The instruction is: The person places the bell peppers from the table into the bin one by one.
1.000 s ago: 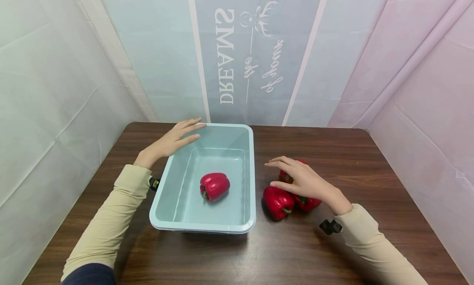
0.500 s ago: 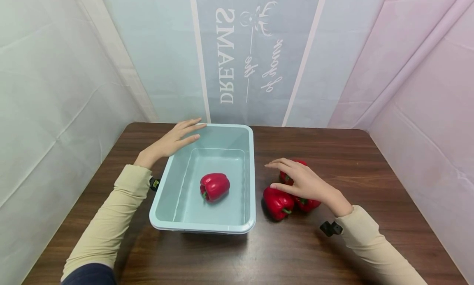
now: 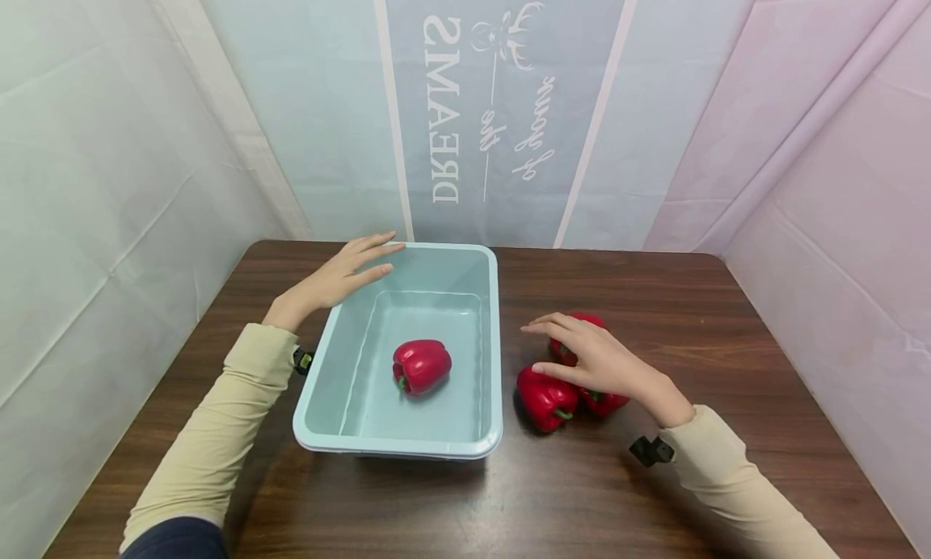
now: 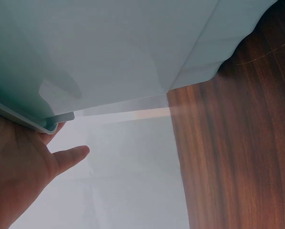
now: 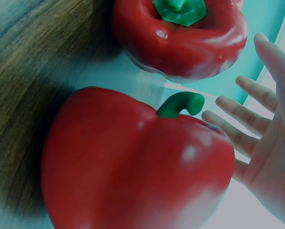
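Observation:
My left hand (image 3: 334, 276) rests on the far left corner of a pale blue plastic bin (image 3: 398, 447), fingers extended over the rim. In the left wrist view, that hand (image 4: 23, 167) lies against the bin's outer wall (image 4: 118, 52), with the thumb apart. One red bell pepper (image 3: 422, 367) lies on its side inside the bin. My right hand (image 3: 592, 359) hovers over a cluster of red bell peppers: one in front (image 3: 544, 399), one to the right (image 3: 604, 402), one behind, partly hidden. In the right wrist view, its fingers (image 5: 249, 119) are spread beside a large pepper (image 5: 137, 167), gripping nothing.
The dark wooden table (image 3: 669, 317) extends around the bin and peppers. A printed cloth (image 3: 509, 139) hangs at its back edge, and pale cloth walls (image 3: 836, 179) stand at both sides. A small black camera (image 3: 650, 450) sits at the right wrist.
My right hand has shifted very slightly toward the near side above the peppers. The left hand, the bin and the peppers look unchanged.

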`<state>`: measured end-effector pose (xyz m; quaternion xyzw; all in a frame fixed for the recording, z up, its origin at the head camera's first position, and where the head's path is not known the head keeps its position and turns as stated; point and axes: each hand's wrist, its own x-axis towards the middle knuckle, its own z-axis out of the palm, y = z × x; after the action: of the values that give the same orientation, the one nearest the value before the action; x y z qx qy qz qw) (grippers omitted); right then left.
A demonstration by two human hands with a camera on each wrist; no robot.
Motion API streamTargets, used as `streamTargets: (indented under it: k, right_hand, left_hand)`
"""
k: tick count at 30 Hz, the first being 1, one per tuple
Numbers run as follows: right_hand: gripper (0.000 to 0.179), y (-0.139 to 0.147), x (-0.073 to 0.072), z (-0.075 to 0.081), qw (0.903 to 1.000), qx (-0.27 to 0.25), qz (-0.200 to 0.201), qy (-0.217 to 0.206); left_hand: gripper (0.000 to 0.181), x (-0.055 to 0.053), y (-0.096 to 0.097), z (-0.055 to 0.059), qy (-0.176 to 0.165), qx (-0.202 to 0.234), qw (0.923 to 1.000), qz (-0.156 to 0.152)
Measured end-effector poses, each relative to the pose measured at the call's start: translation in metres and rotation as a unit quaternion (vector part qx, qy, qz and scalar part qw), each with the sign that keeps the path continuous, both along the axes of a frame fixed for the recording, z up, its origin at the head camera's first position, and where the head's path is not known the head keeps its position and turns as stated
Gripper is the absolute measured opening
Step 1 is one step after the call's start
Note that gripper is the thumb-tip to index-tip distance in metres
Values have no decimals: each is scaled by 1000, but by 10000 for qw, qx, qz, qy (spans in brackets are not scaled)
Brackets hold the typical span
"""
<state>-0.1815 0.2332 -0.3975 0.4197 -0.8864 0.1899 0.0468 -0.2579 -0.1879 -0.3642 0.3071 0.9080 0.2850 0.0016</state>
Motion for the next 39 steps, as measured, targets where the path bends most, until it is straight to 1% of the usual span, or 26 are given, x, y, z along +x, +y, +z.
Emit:
streamTargets:
  k: [16,20,26,39]
  right_hand:
    - [59,0,0,-2,10000,38,4,-36]
    - [60,0,0,-2,10000,33,-26,-90]
    - [61,0,1,-3,9998,-20,-54,-210]
    - [59,-2,1,-3,9998,-32,-28,-191]
  left_hand:
    - [48,-2,-1,0,-13,29,10000,-18]
    - [48,-3,-1,0,-2,34,10000,4]
    - [48,-3,0,1,-77,20,10000,28]
    - [49,-5,-1,4,-117,-48,9999,22]
